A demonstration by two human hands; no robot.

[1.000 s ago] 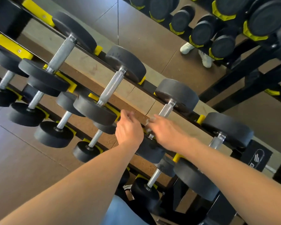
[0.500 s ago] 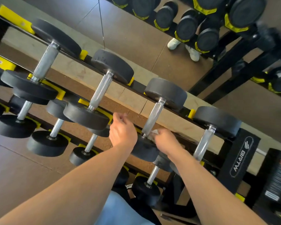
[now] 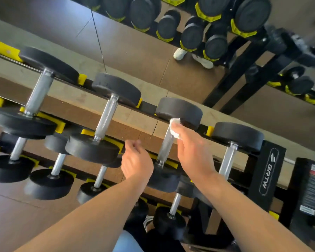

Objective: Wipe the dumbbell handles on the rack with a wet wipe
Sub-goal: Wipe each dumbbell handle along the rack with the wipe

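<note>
A white wet wipe (image 3: pixel 175 129) is pinched in the right hand (image 3: pixel 193 151) and pressed against the upper end of a dumbbell handle (image 3: pixel 165 145) on the rack (image 3: pixel 266 171). The left hand (image 3: pixel 135 160) is held beside that handle, fingers loosely curled, nothing gripped.

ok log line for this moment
right hand: presses wet wipe on handle, far end | left hand: idle, empty | step: wiping
</note>
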